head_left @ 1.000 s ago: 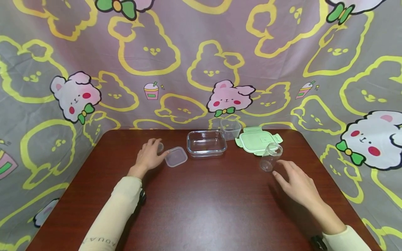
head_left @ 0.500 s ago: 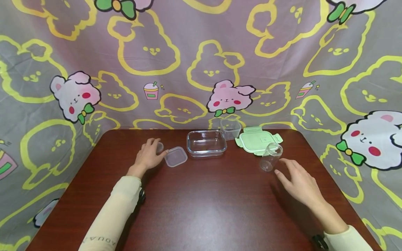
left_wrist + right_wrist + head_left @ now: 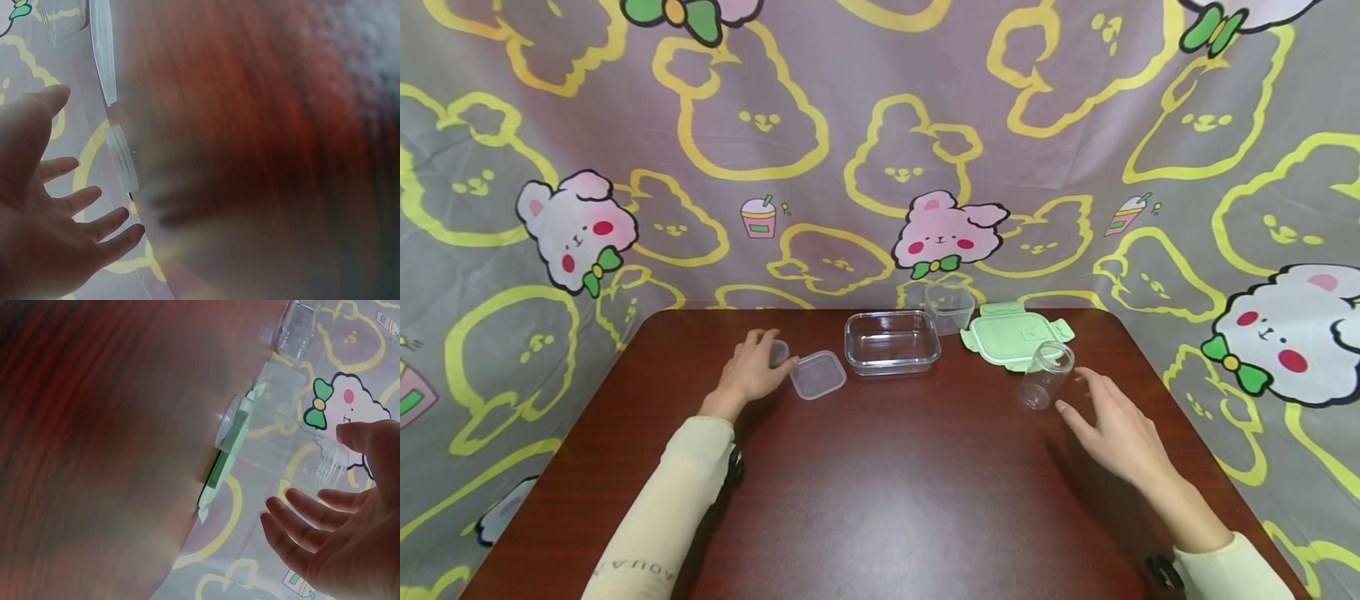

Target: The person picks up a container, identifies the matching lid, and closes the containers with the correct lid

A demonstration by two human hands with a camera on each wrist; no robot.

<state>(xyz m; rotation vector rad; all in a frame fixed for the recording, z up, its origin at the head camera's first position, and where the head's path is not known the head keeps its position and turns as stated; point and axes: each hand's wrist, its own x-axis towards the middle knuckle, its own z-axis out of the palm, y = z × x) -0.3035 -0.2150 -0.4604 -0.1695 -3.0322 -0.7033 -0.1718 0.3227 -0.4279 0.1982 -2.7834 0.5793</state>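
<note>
1. The rectangular clear glass container (image 3: 892, 367), the landmark here, sits toward the far side of the dark reddish-brown wooden worktop (image 3: 880, 492).
2. Just left of the glass container lies a flat, square, translucent plastic lid (image 3: 818, 375).
3. Farther left of the container, beyond that lid, is a small, round, translucent lid (image 3: 779, 353).
4. The left hand (image 3: 748, 371), also left of the container, is beside the round lid, fingers relaxed and spread; whether it touches either lid is unclear.
5. Just behind the container's right side stands a square clear plastic tub (image 3: 951, 320).
6. Right of the container lies a pale green rectangular lid with side clips (image 3: 1011, 337).
7. Farther right of the container, a clear cylindrical jar (image 3: 1046, 377) stands upright.
8. The right hand (image 3: 1122, 432), farthest right of the container, is beside the jar, fingers loosely bent and apart, gripping nothing.
</note>
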